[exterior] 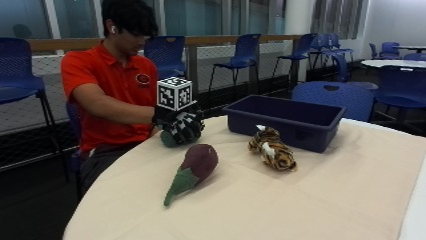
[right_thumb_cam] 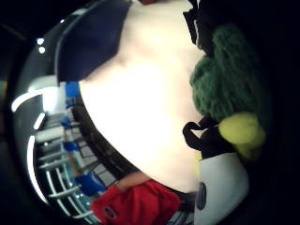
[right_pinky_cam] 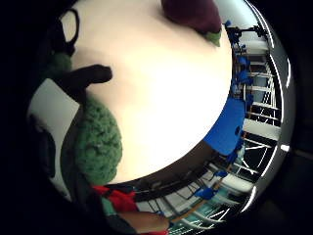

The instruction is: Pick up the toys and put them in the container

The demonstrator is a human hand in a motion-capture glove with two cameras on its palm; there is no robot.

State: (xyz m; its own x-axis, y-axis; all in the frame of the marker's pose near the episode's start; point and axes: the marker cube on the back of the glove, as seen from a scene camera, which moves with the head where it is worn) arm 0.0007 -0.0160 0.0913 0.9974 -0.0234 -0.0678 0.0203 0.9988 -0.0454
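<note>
Grip [exterior: 178, 127] curled round a green plush toy [exterior: 168, 139] at the bench's [exterior: 319, 200] far left, eggplant toy [exterior: 193, 169] and tiger toy [exterior: 272, 148] nearer, navy container [exterior: 286, 120] far right of the hand.

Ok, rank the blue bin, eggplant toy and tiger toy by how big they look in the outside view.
1. Blue bin, clearly largest.
2. Eggplant toy and tiger toy look alike; the eggplant lies nearer the camera, so no ranking between them.
</note>
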